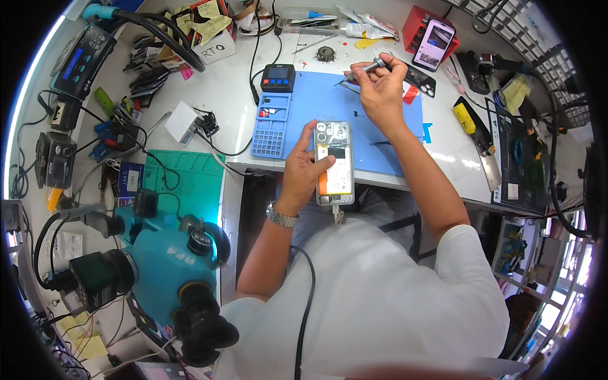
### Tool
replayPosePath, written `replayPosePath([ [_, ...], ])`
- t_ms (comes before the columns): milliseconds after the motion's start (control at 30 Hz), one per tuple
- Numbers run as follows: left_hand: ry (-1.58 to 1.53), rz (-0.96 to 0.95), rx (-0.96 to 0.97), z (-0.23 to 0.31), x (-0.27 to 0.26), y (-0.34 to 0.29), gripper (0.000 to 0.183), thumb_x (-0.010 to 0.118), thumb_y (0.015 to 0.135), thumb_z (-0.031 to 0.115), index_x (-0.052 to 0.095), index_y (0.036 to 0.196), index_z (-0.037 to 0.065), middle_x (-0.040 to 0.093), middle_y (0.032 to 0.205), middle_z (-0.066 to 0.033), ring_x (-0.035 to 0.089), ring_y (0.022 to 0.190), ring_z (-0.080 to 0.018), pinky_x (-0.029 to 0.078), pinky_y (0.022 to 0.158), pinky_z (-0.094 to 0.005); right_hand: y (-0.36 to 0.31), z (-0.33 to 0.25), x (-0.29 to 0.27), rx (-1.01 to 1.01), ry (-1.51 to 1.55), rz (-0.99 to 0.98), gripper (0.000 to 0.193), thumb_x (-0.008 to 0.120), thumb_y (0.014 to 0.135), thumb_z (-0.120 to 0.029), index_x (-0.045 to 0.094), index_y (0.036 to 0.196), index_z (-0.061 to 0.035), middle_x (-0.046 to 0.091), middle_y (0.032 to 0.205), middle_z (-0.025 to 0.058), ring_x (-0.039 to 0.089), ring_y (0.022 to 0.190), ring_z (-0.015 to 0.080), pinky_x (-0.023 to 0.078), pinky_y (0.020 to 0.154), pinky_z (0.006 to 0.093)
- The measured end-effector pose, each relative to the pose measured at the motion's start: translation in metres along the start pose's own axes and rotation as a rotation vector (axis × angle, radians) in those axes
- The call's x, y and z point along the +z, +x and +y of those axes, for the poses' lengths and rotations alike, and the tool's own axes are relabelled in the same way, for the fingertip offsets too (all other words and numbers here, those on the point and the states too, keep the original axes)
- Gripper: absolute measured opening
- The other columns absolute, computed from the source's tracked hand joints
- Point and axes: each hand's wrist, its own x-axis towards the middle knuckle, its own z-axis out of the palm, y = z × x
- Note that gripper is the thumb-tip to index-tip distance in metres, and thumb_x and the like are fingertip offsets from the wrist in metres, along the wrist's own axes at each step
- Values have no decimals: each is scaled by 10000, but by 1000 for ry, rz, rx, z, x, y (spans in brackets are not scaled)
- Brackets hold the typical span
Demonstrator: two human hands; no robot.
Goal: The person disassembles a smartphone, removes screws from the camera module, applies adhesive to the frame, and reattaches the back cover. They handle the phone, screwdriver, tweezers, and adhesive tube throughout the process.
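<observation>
My left hand (299, 174) is closed round a smartphone (342, 168) with its back cover off, held over the near edge of the bench. Its battery, camera area and a dark patch show, with my thumb lying across the middle. A pale plug with a cable (337, 211) meets the phone's lower end. Farther off and to the right, my right hand (386, 88) grips a grey precision screwdriver (375, 64), its thin tip pointing left above a blue mat (320, 95). A few small dark parts lie on that mat.
A blue parts tray (270, 126) with a small black device (278, 77) borders the mat. At left stands a teal microscope (168, 266) beside a green mat (190, 168). A lit phone (434, 44) leans against a red box. A yellow-handled blade (465, 119) lies right.
</observation>
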Motion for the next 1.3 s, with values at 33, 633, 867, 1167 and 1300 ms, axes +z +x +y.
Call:
replayPosePath([
  [33,14,-1,7,0,1,0,939,653,918,-111,142,1672,113,726,1179,-142,726,972,-147,614,877,-310,3,4,-1,24,-67,13,474,631,999,13,245,1274,0,678,1090,242,735,962,234,610,862,323],
  [633,1,-8,3,2,0,3,927,659,906,-124,189,1670,112,724,1224,-123,708,992,-117,592,915,-292,56,52,7,184,-572,-9,414,729,971,-73,358,1149,-29,771,1012,162,766,898,172,587,778,280],
  [867,75,3,-19,0,-4,1,785,679,913,-88,353,1613,51,711,1246,-106,693,1015,-103,576,925,-271,42,38,0,223,-278,96,455,734,959,-69,356,1206,-16,764,963,166,769,861,193,597,778,295],
  [1167,112,13,-13,0,-3,1,651,703,933,-42,479,1541,16,698,1268,-67,643,1052,-79,532,956,-252,50,40,-5,157,-341,9,423,694,988,-29,313,1170,-20,727,1094,226,754,996,211,597,835,265],
  [1300,124,12,-18,2,-3,1,650,701,935,-41,476,1542,16,698,1271,-70,643,1062,-81,531,959,-253,54,45,2,167,-471,10,390,714,986,-75,361,1141,-22,757,1060,195,766,965,198,593,801,270],
])
